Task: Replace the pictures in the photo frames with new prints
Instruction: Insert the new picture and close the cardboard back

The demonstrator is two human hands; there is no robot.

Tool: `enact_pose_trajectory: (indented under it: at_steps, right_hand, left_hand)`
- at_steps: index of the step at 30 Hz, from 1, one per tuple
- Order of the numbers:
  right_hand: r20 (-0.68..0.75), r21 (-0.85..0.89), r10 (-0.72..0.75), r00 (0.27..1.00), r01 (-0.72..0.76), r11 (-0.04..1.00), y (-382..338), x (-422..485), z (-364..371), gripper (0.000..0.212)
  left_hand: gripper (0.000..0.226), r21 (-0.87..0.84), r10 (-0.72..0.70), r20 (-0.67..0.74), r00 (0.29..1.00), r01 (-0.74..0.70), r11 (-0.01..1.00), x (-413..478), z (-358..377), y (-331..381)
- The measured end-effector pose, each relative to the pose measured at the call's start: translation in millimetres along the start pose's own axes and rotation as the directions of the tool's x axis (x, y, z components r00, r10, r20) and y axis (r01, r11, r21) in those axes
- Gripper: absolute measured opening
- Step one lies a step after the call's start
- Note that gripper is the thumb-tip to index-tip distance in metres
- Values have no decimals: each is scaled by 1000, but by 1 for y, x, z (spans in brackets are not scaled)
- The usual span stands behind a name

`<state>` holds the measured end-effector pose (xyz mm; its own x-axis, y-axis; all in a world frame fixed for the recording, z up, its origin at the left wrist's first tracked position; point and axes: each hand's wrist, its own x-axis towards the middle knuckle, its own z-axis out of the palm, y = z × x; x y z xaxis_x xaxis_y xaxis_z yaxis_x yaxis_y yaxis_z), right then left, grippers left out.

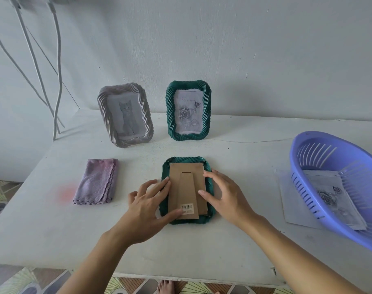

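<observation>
1. A white bench [244, 162] seen from above, set against a pale wall.
2. In the middle of the bench, nearest the viewer, a dark green photo frame [185, 160] with a twisted, rope-like border lies face down. Its brown cardboard back [186, 183] faces up, with the stand flap flat against it and a barcode sticker [187, 207] near the bottom edge.
3. The left hand [147, 204] is relaxed and grips nothing. Its straight fingers rest on the frame's left border and its thumb lies across the lower part of the cardboard.
4. The right hand [223, 196] is spread. Its fingertips touch the frame's right border, its thumb rests on the cardboard, and it clasps nothing.
5. At the back of the bench two frames stand upright, side by side: a grey frame [125, 115] holding a cat picture and, to its right, a second green frame [188, 110] holding a rose print.
6. Left of the face-down frame, apart from it, lies a folded lilac cloth [97, 181].
7. At the right edge sits a tilted lilac-blue slotted basket [308, 194] with a rose print [327, 196] in it.
</observation>
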<state>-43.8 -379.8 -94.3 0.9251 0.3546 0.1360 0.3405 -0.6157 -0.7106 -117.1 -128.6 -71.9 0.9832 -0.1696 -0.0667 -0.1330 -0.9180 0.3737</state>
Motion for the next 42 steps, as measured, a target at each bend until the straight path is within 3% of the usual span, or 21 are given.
enact_pose_trajectory:
  at_steps: [4, 10, 17, 22, 30, 35, 42]
  right_hand:
    - [-47, -29, -8, 999, 6, 1000, -5, -2, 5, 46]
    - [-57, 54, 30, 998, -27, 998, -8, -1, 6, 49]
    - [-56, 116, 21, 998, -14, 993, -8, 2, 7, 44]
    - [-80, 90, -9, 997, 16, 996, -4, 4, 7, 37]
    - [-97, 9, -37, 995, 38, 999, -2, 8, 9, 36]
    - [-71, -26, -43, 997, 42, 999, -2, 11, 8, 33]
    - [-48, -55, -49, 998, 46, 997, -2, 14, 5, 34]
  left_hand:
    - [99, -42, -22, 5, 1000, 23, 999, 0, 0, 0]
    - [80, -194, -139, -126, 982, 112, 975, 5, 10, 4]
    - [63, -272, -210, -180, 961, 156, 950, 8, 12, 13]
    - [71, -132, -104, -122, 987, 88, 987, 4, 12, 8]
    - [63, 61, 1, -59, 998, 3, 998, 4, 10, -7]
    - [66, 91, 53, -1, 999, -52, 994, 5, 3, -15]
    - [74, 49, 23, 37, 999, -24, 998, 13, -4, -16]
